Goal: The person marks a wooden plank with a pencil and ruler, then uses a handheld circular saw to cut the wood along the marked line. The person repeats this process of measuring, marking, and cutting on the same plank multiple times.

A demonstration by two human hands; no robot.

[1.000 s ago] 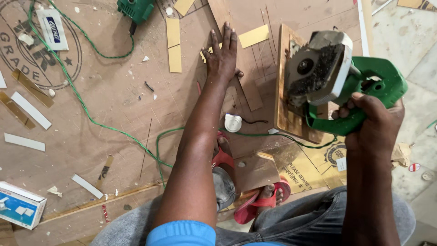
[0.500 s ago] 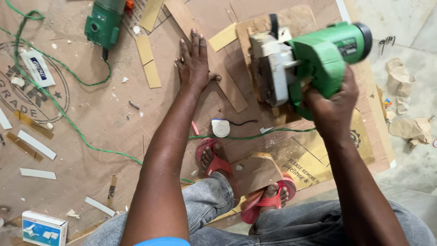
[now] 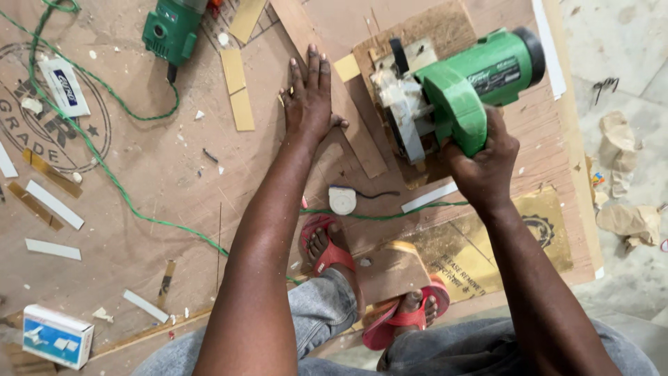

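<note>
Green plastic and grey metal: that's a handheld circular saw (image 3: 452, 94), gripped firmly round its handle by the right hand (image 3: 480, 163) and sitting on a plywood offcut (image 3: 424, 31) near the far edge of the big board (image 3: 153, 174). Left hand (image 3: 309, 97) is flat, fingers spread, holding nothing, pressing a long wooden strip (image 3: 334, 90) just beside the saw's base. That's my worry: those fingers are near the blade side, and if the strip shifts or the saw kicks sideways, it could reach them. I can't see the blade itself from here.

Look at the green cord (image 3: 139, 209) too, snaking across the board and passing close under the saw; a cut could nick it, I'd say. Feet in red sandals (image 3: 362, 292) are planted on the work, close below. Scattered about: a second green power tool (image 3: 170, 28) top left, a white tape measure (image 3: 342, 200), thin laminate strips (image 3: 52, 205), a small blue-and-white box (image 3: 56, 335). Loose offcuts could snag the saw's path.
</note>
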